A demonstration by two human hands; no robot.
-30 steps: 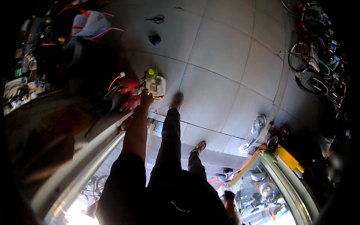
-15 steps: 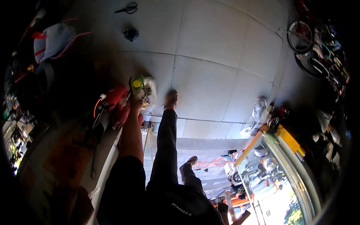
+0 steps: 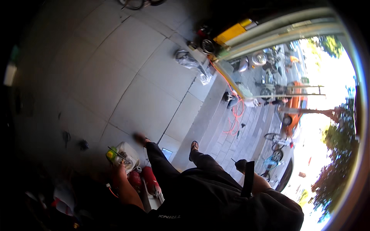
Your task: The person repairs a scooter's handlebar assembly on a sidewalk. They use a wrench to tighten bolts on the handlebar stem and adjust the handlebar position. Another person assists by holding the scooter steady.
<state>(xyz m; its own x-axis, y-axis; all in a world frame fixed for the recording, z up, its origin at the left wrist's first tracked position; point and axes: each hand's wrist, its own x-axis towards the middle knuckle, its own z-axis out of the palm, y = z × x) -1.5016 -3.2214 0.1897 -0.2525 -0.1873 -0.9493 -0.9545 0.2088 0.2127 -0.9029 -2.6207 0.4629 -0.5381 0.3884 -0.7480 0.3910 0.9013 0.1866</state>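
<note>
At lower left, my left hand (image 3: 121, 168) is closed at the near edge of a whitish plastic container (image 3: 131, 152) with a green and yellow part on one side. Thin dark pieces lie in and across the container; their kind is too blurred to tell. My right hand (image 3: 241, 165), dark and in shadow, hangs out at my right side with its fingers closed. A thin dark rod (image 3: 234, 160) sticks out from it. A wide black strap-like piece (image 3: 248, 179) crosses my right forearm.
Red fire extinguishers (image 3: 149, 177) stand beside my left leg. A step edge (image 3: 198, 121) divides the tiled floor from lower paving. Clear plastic wrapping (image 3: 192, 65) lies near the glass door frame (image 3: 231, 82). Outside are an orange hose (image 3: 239, 113), bicycles (image 3: 275, 154) and an orange vehicle (image 3: 296, 107).
The view has swung to the right, toward the doorway and street. My left hand stays at the plastic container. My right hand now shows more plainly, out at my side.
</note>
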